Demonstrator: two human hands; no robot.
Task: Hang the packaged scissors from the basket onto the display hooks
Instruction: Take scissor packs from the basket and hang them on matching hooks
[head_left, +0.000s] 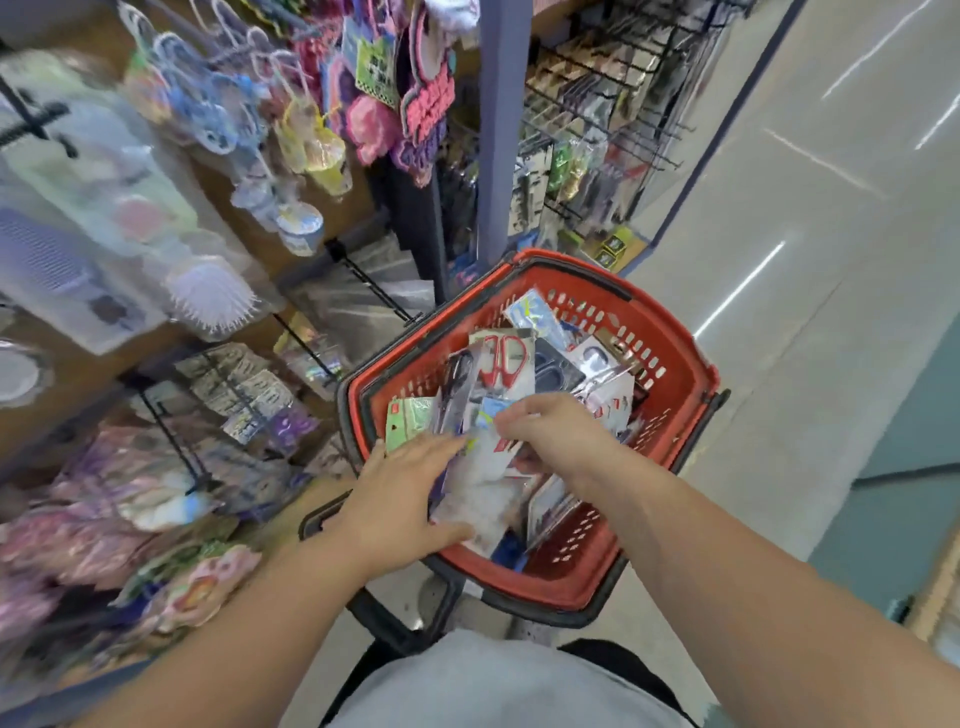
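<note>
A red plastic basket (670, 332) stands on the floor in front of me, filled with several carded packs. One pack of red-handled scissors (504, 361) stands upright in the middle of the pile. My left hand (400, 499) grips a blurred white pack (480, 488) at the basket's near side, thumb under it and fingers on top. My right hand (550, 431) reaches into the pile from the right, its fingers curled on the top of a blue and white pack (491, 410). Black display hooks (374, 288) jut out from the brown shelf wall on the left.
Hairbrushes (210, 296), mirrors and colourful hanging goods crowd the left wall. A grey post (501, 130) rises behind the basket, with a black wire rack (597, 135) of small packs to its right. Pale tiled floor (779, 260) stretches away on the right.
</note>
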